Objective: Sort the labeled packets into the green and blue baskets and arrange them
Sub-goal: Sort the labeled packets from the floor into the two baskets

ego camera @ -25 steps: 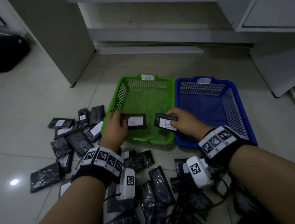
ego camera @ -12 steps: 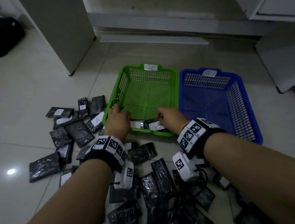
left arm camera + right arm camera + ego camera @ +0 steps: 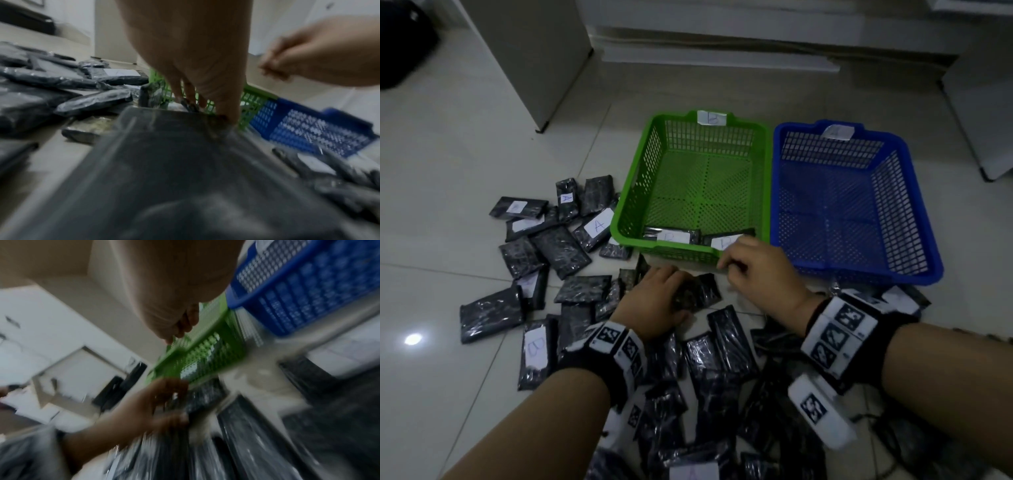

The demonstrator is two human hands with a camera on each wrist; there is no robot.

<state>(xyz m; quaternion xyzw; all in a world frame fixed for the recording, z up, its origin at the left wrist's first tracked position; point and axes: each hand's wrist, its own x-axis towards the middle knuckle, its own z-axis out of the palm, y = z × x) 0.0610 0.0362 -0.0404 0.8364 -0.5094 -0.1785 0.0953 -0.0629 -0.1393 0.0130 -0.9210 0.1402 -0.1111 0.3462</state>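
Left hand grasping a crinkly, glossy black packet; right hand loosely curled, empty.

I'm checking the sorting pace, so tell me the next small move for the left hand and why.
Probably lift the packet that the left hand grips in front of the green basket and turn it to read its label, which is hidden now. Two packets marked B already lie in the green basket, the blue basket holds none, and the right hand holds nothing.
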